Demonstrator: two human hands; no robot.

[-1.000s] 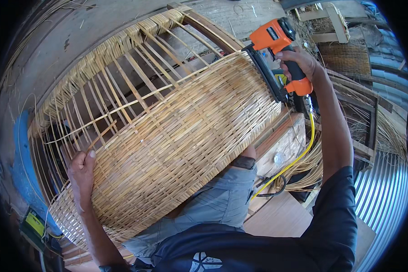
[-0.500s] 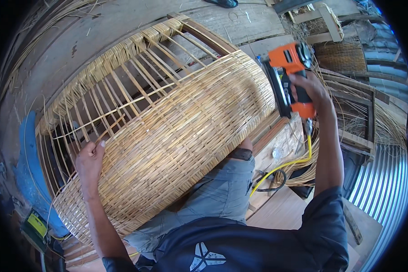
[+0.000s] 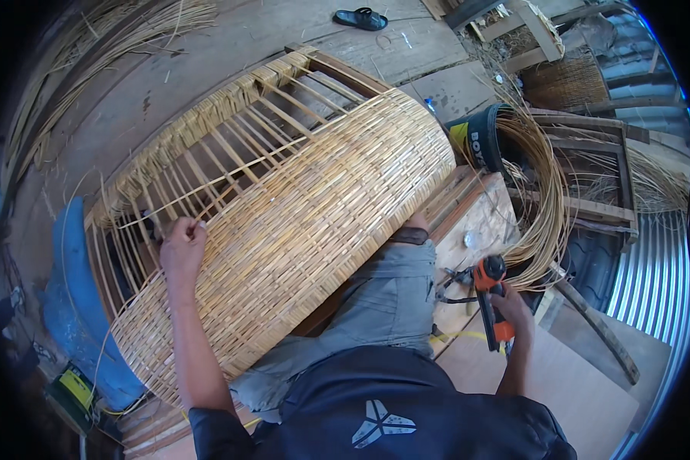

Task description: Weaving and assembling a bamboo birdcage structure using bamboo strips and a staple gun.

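Observation:
A long curved panel of woven pale strips lies across my lap, attached to a frame of open slats with a wrapped rail along its far side. My left hand is closed at the panel's upper left edge, its fingertips pinching there. My right hand grips an orange and black nail gun, held low right of my legs beside a plywood board. A yellow hose shows below the gun.
A dark bucket and a coil of cane stand at the right, near wooden frames. Blue plastic is at the left. A sandal and loose cane bundles lie on the planks. Corrugated metal is at far right.
My right hand and the nail gun have moved from the panel's right end down toward me, uncovering the bucket and cane coil. My left hand sits slightly farther right and higher in the picture.

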